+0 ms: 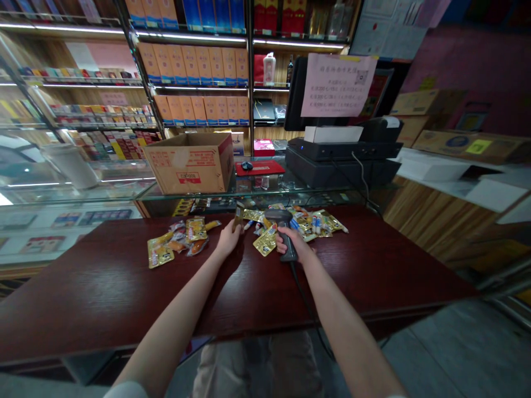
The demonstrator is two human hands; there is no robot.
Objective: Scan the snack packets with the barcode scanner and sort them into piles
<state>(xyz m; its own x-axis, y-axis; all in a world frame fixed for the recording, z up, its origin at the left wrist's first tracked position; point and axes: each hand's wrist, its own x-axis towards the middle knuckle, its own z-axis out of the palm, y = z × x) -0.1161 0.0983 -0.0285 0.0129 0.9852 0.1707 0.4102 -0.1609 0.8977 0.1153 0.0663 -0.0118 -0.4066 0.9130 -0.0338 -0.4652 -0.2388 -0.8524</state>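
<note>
My left hand [229, 236] holds a small snack packet [238, 215] upright above the dark red table [103, 287]. My right hand [295, 246] grips a grey barcode scanner [280, 222] by its handle, its head turned toward the held packet. A cable [305, 301] runs from the scanner toward me. Left of my left hand lies a small pile of snack packets [178, 241]. Another spread of golden packets [309, 224] lies behind and right of the scanner.
A cardboard box [189, 162] stands on the glass counter [124, 190] behind the table, beside a red mouse pad with a mouse [247, 165]. A cash register with monitor [342, 157] sits at the back right. Shelves of boxed goods [194, 66] fill the wall.
</note>
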